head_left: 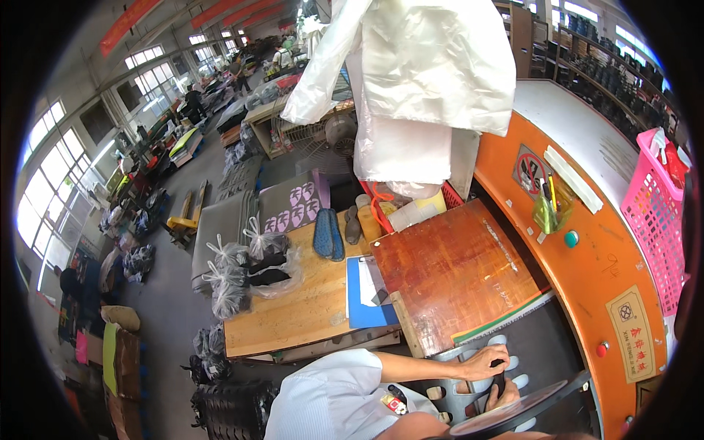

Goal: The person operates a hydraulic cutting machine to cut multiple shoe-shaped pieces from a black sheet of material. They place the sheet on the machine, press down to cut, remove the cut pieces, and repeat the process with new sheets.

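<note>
Close together at the lower right, both my hands are on a small dark object [500, 380], mostly hidden by the fingers, so its kind does not show. My left hand [484, 363] reaches in from the left and pinches its upper end. Below it, my right hand [504, 396] has its fingers curled round the lower part, with a curved dark rim crossing in front of that wrist. Under and around both hands show pale blue rounded shapes [497, 340], which I cannot identify. A reddish-brown wooden board [458, 268] lies just beyond.
An orange machine [587, 257] with coloured buttons curves along the right, a pink basket [656, 220] on it. Clear plastic sheeting [440, 66] hangs ahead. On the light wooden table [293, 323] are blue insoles [328, 235], tied plastic bags [235, 275] and a blue clipboard [367, 315].
</note>
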A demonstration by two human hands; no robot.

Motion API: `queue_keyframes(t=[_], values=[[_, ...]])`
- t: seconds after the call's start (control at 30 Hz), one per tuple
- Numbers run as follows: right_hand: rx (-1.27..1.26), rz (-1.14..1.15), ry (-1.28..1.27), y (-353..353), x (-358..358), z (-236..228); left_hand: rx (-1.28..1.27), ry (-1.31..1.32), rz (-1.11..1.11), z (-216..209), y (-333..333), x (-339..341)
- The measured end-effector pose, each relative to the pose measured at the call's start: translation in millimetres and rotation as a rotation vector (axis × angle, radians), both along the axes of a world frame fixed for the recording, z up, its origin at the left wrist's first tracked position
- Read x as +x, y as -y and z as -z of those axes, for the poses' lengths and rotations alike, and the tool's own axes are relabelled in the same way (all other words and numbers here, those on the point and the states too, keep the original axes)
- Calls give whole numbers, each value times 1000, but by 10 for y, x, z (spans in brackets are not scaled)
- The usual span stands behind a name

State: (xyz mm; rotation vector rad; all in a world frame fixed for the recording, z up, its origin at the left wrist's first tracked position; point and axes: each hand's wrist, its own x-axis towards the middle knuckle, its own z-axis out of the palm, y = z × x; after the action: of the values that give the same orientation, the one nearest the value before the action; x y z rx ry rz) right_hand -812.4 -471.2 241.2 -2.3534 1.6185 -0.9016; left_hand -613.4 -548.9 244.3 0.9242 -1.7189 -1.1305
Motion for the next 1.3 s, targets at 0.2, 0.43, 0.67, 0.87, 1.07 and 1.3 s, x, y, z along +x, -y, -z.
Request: queue_keyframes(t=[0.2, 0.43, 0.67, 0.87, 1.07, 1.3], values=[[101, 87, -107, -64, 246, -424, -238, -93, -138, 25, -160, -132], [290, 85, -98, 91, 495, -751, -140, 182, -73, 119, -88, -78], [458, 385, 514, 499, 457, -931, 165, -192, -340, -139, -336, 133], [580, 304, 1387, 1017, 1297, -555, 442, -295, -435, -359, -349, 725], [757, 330, 1297, 1276, 1937, -480, 367, -149, -527, -136, -126, 1423], [309, 241, 877, 336, 945, -440, 444, 325, -572, 155, -77, 1796]])
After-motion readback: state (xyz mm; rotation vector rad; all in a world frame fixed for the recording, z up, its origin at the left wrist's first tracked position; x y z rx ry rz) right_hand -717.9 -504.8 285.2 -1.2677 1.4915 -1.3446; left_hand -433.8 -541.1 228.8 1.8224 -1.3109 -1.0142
